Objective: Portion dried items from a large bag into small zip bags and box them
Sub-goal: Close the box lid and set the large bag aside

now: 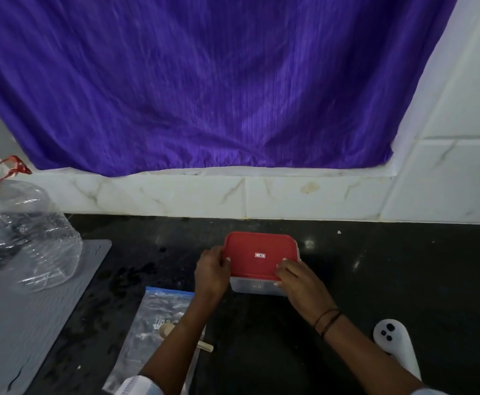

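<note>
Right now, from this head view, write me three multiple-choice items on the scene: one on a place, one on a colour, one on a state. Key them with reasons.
1. Where does the zip bag lie relative to the box?
A. Nearer the person and to the left
B. Behind it, against the wall
C. On top of it

2. What colour is the lid?
A. Blue
B. Red
C. White

3. How does the lid stand?
A. Leaning on the wall
B. Lying beside the box
C. On the box, under both hands

Key:
1 A, the bag lies flat on the dark counter under the left forearm.
2 B, the lid is red over a pale box.
3 C, the left hand and right hand rest on its edges.
</note>
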{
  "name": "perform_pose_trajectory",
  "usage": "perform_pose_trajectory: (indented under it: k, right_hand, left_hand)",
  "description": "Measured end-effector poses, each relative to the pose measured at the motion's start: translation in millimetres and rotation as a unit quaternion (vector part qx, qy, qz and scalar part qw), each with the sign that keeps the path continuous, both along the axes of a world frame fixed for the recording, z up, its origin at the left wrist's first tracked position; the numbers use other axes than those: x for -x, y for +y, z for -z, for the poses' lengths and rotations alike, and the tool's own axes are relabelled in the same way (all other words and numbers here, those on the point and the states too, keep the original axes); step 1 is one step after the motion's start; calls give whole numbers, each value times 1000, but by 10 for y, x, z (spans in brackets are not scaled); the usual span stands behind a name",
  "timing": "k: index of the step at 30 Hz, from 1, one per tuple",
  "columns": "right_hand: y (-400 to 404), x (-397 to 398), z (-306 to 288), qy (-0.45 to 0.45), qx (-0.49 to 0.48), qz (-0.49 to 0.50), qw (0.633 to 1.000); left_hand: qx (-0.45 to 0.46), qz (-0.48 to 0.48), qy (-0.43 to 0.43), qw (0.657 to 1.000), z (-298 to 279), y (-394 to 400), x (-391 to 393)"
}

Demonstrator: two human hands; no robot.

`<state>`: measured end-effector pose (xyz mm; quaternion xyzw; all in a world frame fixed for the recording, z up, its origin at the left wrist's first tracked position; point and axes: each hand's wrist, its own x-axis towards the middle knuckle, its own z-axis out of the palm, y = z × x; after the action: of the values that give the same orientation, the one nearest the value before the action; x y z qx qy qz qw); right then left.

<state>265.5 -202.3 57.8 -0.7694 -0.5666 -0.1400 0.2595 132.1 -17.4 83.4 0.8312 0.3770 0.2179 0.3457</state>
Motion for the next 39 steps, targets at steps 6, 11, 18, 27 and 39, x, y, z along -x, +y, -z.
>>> perform_pose_trajectory:
  k: [6,11,18,27,39]
  right_hand:
    - [-23,-16,5,-3,-7,30,1000]
    - [-49,9,8,23,-2,45,999]
    - [14,-47,-91,82,-14,70,994]
    - [448,-327,-264,169,156,186,955]
    - [542,-410,-92,245,258,187,916]
  left_hand:
    - [-38,29,-9,999,42,-28,7]
    - [-59,46,-4,997,148,19,-23]
    - [-91,23,19,995,235,53,-64]
    - [-191,166,118,960,78,166,-603]
    - [-119,191,215,950,327,245,-697]
